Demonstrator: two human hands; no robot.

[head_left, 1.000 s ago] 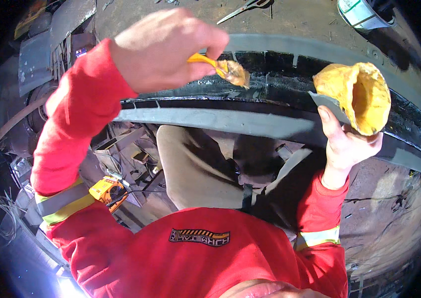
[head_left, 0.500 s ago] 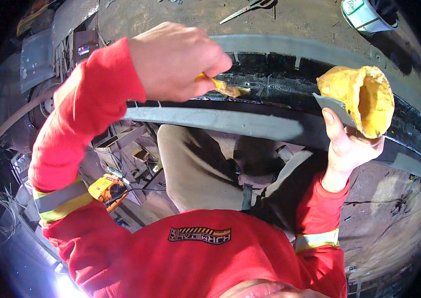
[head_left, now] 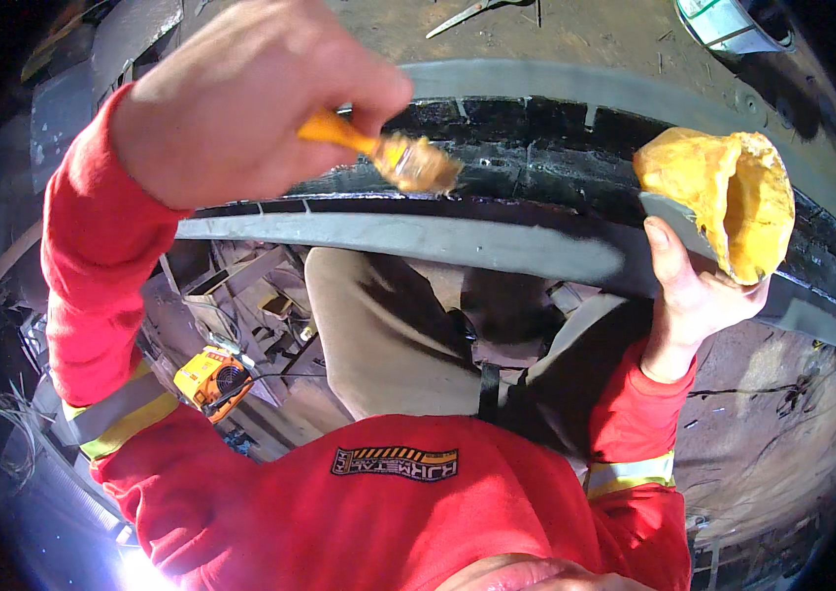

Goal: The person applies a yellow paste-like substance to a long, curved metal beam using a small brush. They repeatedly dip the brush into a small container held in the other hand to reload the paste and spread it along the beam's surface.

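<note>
My left hand [head_left: 250, 108] is closed around the yellow handle of a small paintbrush [head_left: 420, 165], whose bristles are coated in something yellowish-brown. The brush sits over a long curved metal piece with a dark, glossy channel [head_left: 561, 163] and a grey front edge [head_left: 418, 236]; whether the bristles touch it is unclear. On the right, my right hand [head_left: 699, 305] grips a rough yellow cup-like container [head_left: 689, 177] from below, tilted with its mouth to the right. A grey flat piece [head_left: 672, 219] lies against the container above my thumb. What the cup holds is hidden.
Scissors [head_left: 465, 16] and a white bucket [head_left: 733, 28] lie beyond the metal piece. An orange machine [head_left: 213, 380] with a cable stands on the floor at lower left, near metal scraps [head_left: 265, 295]. My knees are under the metal's near edge.
My left hand has moved left and upward in the picture, drawing the brush left along the channel, and more of the brush now shows. My right hand and the container have barely shifted.
</note>
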